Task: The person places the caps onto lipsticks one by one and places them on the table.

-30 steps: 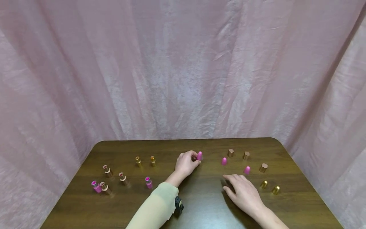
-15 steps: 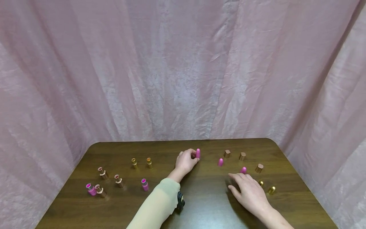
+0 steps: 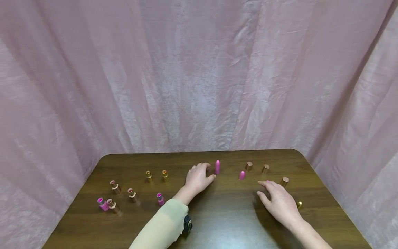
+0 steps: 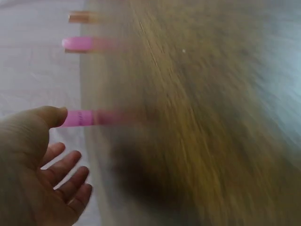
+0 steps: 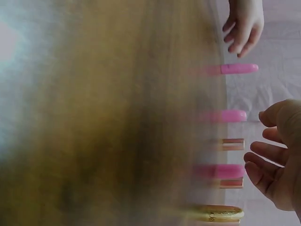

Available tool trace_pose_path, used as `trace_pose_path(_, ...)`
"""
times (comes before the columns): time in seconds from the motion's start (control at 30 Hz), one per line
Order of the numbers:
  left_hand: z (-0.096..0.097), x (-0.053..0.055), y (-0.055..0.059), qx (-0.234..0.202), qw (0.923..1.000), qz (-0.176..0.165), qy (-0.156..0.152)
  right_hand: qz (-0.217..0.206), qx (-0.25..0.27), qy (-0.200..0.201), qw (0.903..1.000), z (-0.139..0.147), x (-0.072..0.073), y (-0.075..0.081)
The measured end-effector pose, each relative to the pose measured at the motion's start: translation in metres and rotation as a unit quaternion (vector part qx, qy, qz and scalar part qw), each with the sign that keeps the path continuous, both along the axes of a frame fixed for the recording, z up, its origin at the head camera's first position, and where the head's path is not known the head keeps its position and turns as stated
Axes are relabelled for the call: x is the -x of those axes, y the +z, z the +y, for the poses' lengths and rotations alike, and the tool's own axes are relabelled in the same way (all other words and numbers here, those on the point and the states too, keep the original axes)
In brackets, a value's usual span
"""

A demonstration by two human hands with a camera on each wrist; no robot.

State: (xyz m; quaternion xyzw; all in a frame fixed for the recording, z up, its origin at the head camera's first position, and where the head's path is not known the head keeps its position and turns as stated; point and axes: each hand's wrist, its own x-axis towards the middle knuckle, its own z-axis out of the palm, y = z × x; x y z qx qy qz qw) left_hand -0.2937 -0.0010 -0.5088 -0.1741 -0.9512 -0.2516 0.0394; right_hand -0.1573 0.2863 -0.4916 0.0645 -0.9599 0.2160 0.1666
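Saw left hand [image 3: 197, 178] spread, thumb and fingers parted, pinching nothing; found tall pink tube [image 3: 217, 167] upright on table [image 3: 230, 221], just beside thumb; saw right hand [image 3: 281, 204] loosely spread too, mostly hiding one pink cap [image 5: 228, 170] in head view; judged step in hand as letting go of capped-looking tube; judged next move to call for drawing left hand clear without tipping tube, then reaching for uncapped pink base [image 3: 160, 199] beside left sleeve [image 3: 163, 226].

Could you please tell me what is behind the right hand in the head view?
Past the right hand, the tip of a pink cap and part of a gold cap show; the rest is covered.
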Motion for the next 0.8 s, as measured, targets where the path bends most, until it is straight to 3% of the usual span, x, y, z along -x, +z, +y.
trace_pose_path(0.17, -0.010, -0.024, 0.015, 0.073, 0.9948, 0.048, -0.053, 0.003, -0.010, -0.014, 0.9998, 0.011, 0.009, 0.010)
trace_pose_path(0.33, -0.022, -0.053, 0.025, 0.107, 0.9833, 0.105, -0.103, -0.005, -0.036, -0.020, 0.9992, 0.022, 0.018, 0.017)
trace_pose_path(0.6, -0.040, -0.098, 0.022, 0.122, 0.9644, 0.158, -0.173, -0.076, -0.062, -0.016, 0.9950, 0.034, 0.032, 0.021)
trace_pose_path(0.8, -0.051, -0.121, 0.016, 0.107, 0.9564, 0.181, -0.203, -0.113, -0.066, -0.011, 0.9913, 0.037, 0.043, 0.019)
